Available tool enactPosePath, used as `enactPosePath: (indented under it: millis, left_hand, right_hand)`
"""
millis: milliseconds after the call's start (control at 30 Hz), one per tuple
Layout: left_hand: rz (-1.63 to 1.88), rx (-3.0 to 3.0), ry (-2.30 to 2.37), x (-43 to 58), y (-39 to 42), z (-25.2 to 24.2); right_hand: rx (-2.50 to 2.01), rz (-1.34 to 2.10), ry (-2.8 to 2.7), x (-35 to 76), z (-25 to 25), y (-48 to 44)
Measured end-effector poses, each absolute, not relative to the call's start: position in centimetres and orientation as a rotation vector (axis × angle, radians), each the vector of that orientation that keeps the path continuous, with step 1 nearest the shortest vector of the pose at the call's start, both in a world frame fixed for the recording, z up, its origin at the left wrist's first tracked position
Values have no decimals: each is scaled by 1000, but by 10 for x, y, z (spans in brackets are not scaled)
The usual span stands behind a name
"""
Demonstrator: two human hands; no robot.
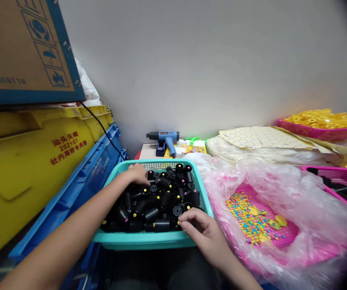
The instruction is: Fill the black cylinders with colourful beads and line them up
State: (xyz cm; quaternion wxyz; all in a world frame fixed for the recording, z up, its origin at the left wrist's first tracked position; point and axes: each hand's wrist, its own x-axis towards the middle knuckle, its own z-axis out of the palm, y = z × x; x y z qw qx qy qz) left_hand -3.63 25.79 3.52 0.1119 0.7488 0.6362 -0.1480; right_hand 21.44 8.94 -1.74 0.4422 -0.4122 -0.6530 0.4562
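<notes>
A turquoise basket (149, 240) full of short black plastic cylinders (162, 224) is before me; many have a small yellow or pink dot at one end. My left hand (137, 174) reaches over the basket's far left part, its bent fingers down among the cylinders. Those fingertips are partly hidden, so its grip cannot be made out. At the front right corner, my right hand (203, 228) is closed in a pinch, thumb and forefinger together. A small yellow spot shows at its fingertips; whether it is held or belongs to a cylinder behind is unclear.
On the right, a pink basket (288, 231) lined with clear plastic holds colourful beads (247, 215). Behind it are another pink basket (336, 174) and a tray of yellow parts (324, 119). A blue heat gun (169, 139) lies ahead. Yellow (28, 161) and blue crates (98, 167) line the left.
</notes>
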Motion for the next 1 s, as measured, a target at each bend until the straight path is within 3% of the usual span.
enactPosePath:
  millis: [300, 467, 700, 1000]
  left_hand:
    - [-401, 2002, 1764, -67, 256, 95]
    - [-337, 2129, 1940, -48, 257, 78]
    - [-114, 2343, 1670, -11, 260, 28]
    - [25, 2112, 1369, -73, 251, 70]
  right_hand:
    - [-995, 1152, -1620, 216, -20, 90]
    - [-994, 1143, -1642, 215, -22, 90]
    - [-1006, 1114, -1642, 215, -18, 89]
    - [-979, 1107, -1644, 213, -12, 90]
